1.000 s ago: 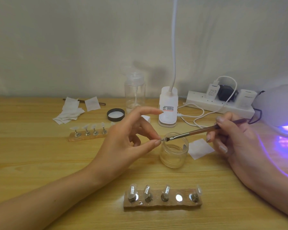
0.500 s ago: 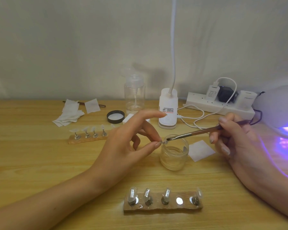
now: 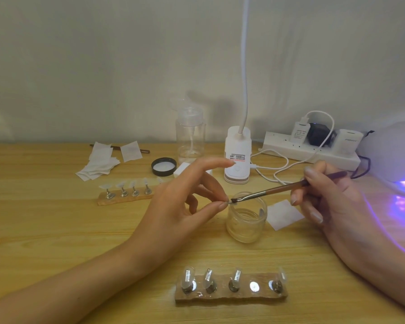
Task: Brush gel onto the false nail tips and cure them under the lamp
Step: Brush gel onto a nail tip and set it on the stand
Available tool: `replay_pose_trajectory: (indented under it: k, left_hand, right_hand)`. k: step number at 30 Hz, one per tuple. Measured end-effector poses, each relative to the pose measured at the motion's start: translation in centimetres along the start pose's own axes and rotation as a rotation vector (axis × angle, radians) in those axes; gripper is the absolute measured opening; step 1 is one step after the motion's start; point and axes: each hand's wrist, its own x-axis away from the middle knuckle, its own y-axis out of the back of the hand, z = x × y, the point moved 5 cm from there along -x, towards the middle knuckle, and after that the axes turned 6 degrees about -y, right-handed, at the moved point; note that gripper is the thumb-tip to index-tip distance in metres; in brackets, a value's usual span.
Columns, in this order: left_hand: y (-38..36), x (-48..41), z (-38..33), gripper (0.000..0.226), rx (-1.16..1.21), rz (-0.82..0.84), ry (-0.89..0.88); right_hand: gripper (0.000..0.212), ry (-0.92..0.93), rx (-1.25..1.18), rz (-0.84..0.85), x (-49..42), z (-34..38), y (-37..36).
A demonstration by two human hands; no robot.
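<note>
While the left hand (image 3: 173,206) pinches a small clear nail tip (image 3: 227,201) between its thumb and one finger, index finger stretched out above, the right hand (image 3: 325,202) grips a brown-handled brush (image 3: 278,189) like a pen. The bristles touch the tip. Both meet just over the rim of an open clear gel jar (image 3: 246,220) standing mid-desk (image 3: 45,230).

Toward the near edge lies a wooden holder strip (image 3: 230,298) with 4 metal stands carrying tips and 1 bare shiny disc between the 3rd and last stand. A second strip (image 3: 126,197) sits farther back on the left, showing at least 4 tips; its right end is hidden behind the left hand.

At the right edge the curing lamp (image 3: 393,155) glows purple onto the wood. A white wipe (image 3: 283,213) lies just beside the jar. Along the back edge stand a power strip (image 3: 311,153), a white desk-lamp base (image 3: 237,157), a clear pump bottle (image 3: 190,139), a black lid (image 3: 163,166) and loose wipes (image 3: 101,162).
</note>
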Motion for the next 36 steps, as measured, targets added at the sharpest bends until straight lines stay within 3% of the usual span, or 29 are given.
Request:
replay_pose_trajectory:
  k: [36]
  left_hand:
    - [-0.03,-0.06,-0.38,0.050,-0.015,0.019,-0.011]
  right_hand:
    - [0.022,0.003,-0.007,-0.033,-0.10,-0.17,0.54]
